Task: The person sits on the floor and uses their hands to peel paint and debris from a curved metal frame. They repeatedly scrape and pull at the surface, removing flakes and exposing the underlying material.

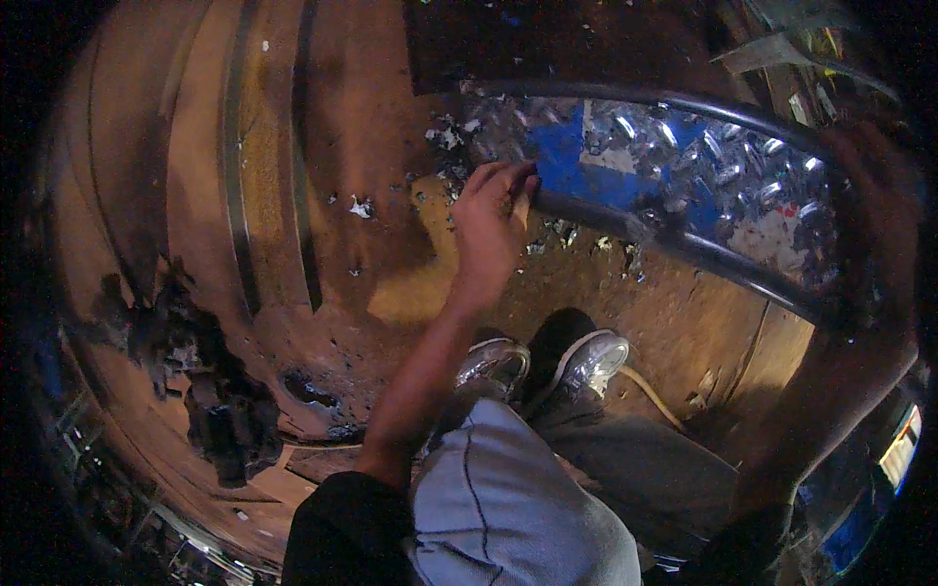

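A long metal diamond-plate panel (713, 146), edged by dark tube rails, spans the upper right. Blue and pale patches mark its shiny raised tread. My left hand (498, 210) is closed on the panel's left end, at the near rail's tip, with its fingers curled over. In shadow at the far right, my right hand (870, 176) is at the panel's other end; its fingers are dark, but it appears wrapped round that end. Shiny flakes (449, 137) lie by the panel's left end.
Long brown sheets or boards with raised strips (269, 156) fill the left. A dark, lumpy object (220, 410) rests at the lower left. My shoes (591, 361) stand on the brown floor just below the panel, beside a thin pale hose or cord (653, 396). Scraps of debris (362, 207) are scattered about.
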`<state>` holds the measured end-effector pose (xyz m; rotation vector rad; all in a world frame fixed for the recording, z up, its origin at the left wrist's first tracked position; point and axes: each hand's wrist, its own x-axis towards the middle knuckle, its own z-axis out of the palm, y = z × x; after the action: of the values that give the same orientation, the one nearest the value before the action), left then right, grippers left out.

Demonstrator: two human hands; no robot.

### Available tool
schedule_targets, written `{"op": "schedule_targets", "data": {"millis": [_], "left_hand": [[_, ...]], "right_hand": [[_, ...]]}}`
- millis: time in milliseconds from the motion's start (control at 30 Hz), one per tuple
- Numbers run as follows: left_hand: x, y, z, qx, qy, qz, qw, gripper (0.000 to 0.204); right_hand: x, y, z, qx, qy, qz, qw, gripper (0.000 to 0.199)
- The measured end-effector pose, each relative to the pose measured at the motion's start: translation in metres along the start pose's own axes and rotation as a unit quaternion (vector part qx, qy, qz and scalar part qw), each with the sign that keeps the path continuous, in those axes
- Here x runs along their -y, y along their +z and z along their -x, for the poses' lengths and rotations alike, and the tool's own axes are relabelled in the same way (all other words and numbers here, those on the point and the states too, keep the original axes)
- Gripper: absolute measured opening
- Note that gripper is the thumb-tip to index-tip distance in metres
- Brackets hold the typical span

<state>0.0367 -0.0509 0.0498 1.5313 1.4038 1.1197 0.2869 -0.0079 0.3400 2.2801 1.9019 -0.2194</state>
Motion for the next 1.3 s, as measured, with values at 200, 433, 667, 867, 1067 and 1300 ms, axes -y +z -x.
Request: {"op": "schedule_targets", "data": {"millis": [200, 433, 667, 867, 1067, 1300], "left_hand": [[-0.012, 0.007, -0.007, -0.027, -0.003, -0.025, 0.999, 0.010], [-0.020, -0.006, -0.017, 0.059, -0.070, -0.076, 0.993, 0.010], [-0.020, -0.006, -0.024, 0.123, -0.079, -0.106, 0.984, 0.013], [-0.012, 0.004, -0.017, 0.112, -0.013, -0.129, 0.985, 0.023], [-0.010, 0.011, -0.015, 0.099, -0.017, -0.114, 0.988, 0.016], [0.000, -0.019, -0.008, 0.052, -0.018, -0.096, 0.994, 0.014]], "right_hand": [[-0.053, 0.023, 0.006, -0.100, 0.069, -0.069, 0.990, 0.024], [-0.041, 0.013, 0.012, -0.092, 0.040, 0.152, 0.983, 0.041], [-0.036, 0.015, 0.015, -0.091, 0.049, 0.157, 0.982, 0.042], [-0.034, 0.017, 0.022, -0.122, 0.041, 0.201, 0.971, 0.042], [-0.047, 0.016, 0.019, -0.121, 0.014, 0.197, 0.973, 0.040], [-0.021, 0.018, 0.020, -0.125, -0.005, 0.184, 0.975, 0.040]]}}
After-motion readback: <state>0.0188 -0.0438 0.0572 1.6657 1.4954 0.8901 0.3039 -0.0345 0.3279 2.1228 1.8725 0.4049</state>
